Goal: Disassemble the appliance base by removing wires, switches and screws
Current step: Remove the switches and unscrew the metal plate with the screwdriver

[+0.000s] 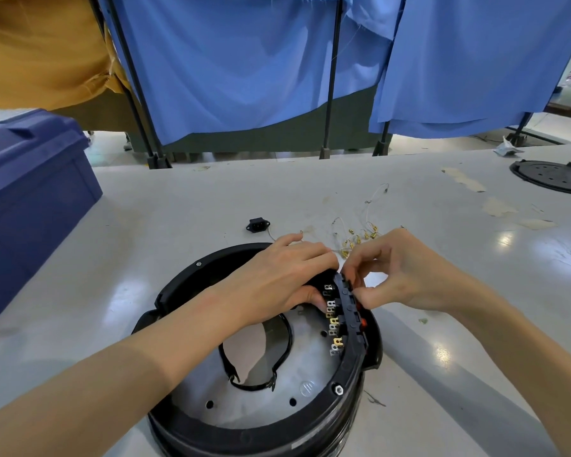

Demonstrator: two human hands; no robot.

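Appliance base (244,430), stiff black plastic, sits on the counter (178,209). Left grip (277,282) holds the switch strip (347,313) from inside; right grip (393,275) pinches its outer edge; terminals (333,321) look fragile.

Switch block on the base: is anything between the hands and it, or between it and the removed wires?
Nothing visible: the left hand and right hand both hold the switch block, and only bare table separates it from the removed wires.
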